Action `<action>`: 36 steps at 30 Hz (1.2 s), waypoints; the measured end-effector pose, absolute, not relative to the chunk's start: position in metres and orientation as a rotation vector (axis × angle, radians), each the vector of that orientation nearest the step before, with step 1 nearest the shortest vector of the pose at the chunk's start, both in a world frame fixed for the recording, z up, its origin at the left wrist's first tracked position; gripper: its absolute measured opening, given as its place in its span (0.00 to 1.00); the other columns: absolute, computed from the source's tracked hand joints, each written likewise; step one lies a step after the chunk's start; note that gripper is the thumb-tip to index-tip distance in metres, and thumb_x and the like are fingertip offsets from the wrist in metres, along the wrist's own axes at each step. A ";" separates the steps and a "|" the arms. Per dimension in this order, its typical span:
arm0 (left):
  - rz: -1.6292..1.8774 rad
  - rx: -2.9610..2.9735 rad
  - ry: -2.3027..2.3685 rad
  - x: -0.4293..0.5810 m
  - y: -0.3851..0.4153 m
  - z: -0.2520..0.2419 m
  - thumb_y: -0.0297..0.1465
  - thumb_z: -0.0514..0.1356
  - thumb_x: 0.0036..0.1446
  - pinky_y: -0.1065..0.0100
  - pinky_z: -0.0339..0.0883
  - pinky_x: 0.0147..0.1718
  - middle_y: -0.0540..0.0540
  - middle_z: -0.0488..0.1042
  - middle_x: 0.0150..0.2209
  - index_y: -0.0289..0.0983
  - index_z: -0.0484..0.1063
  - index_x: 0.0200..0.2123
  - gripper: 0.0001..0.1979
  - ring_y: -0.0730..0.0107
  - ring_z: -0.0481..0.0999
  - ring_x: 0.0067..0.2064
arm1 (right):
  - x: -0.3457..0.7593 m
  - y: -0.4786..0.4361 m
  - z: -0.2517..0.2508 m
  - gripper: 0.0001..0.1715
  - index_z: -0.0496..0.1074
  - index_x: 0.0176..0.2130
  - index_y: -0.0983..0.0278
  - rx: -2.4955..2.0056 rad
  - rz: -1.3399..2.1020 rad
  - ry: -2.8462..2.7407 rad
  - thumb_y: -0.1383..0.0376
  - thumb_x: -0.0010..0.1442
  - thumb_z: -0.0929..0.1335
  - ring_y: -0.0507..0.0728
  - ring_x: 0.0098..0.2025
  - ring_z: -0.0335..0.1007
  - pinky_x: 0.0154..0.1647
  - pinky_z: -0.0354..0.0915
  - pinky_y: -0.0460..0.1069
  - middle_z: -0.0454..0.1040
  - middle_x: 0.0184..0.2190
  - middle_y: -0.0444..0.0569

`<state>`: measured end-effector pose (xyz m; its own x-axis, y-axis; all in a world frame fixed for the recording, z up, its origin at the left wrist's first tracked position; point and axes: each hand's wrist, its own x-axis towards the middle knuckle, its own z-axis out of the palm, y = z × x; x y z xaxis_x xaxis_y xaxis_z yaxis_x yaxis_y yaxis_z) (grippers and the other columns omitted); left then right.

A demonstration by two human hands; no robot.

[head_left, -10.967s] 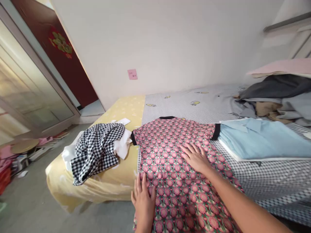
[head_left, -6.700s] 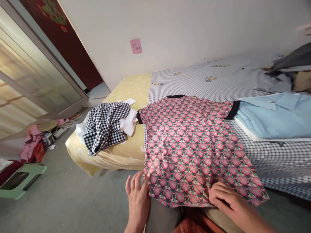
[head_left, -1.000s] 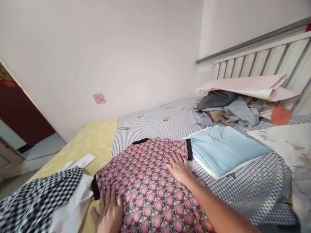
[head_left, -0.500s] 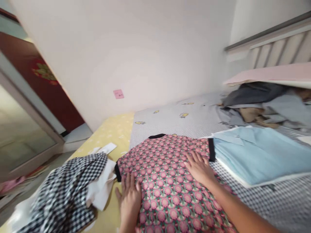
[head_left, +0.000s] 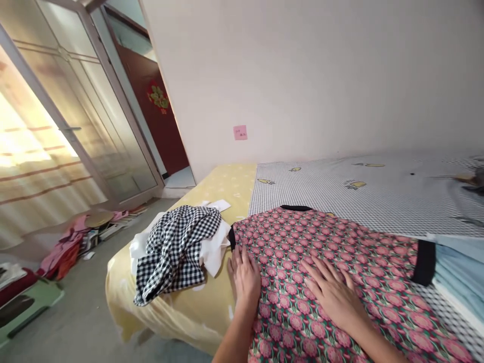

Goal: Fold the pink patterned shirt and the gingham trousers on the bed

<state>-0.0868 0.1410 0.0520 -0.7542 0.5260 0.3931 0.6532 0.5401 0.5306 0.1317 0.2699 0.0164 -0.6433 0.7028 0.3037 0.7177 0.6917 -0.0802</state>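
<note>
A pink floral short-sleeved top (head_left: 298, 282) with black neckline and cuffs lies spread flat on the bed. My left hand (head_left: 245, 277) rests at its left edge, just below the left cuff, fingers stretched out. Across the middle of the top lies my right hand (head_left: 335, 292), flat with fingers apart. Neither hand grips the cloth. To the left of my left hand sits a crumpled black-and-white checked garment (head_left: 177, 252) together with a white cloth (head_left: 215, 249). Past the right cuff, folded light blue clothes (head_left: 463, 277) are partly cut off by the frame.
The bed has a yellow sheet (head_left: 234, 184) on the left and a grey checked sheet (head_left: 321, 189) beside it. A wall with a pink note (head_left: 240, 132) stands behind. On the floor at left are a green stool (head_left: 34, 307) and piled items (head_left: 71, 247).
The view has swung left, showing more of the door and floor. My right hand has slid from near the right sleeve toward the middle of the top. My left hand stays at the left edge.
</note>
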 end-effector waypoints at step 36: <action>-0.485 -1.592 -2.509 -0.023 0.272 0.105 0.24 0.51 0.64 0.53 0.57 0.64 0.40 0.77 0.53 0.41 0.77 0.44 0.15 0.58 0.72 0.58 | 0.127 0.261 0.037 0.29 0.68 0.66 0.49 -1.086 0.190 -2.460 0.54 0.69 0.60 0.70 0.72 0.54 0.70 0.46 0.73 0.62 0.70 0.49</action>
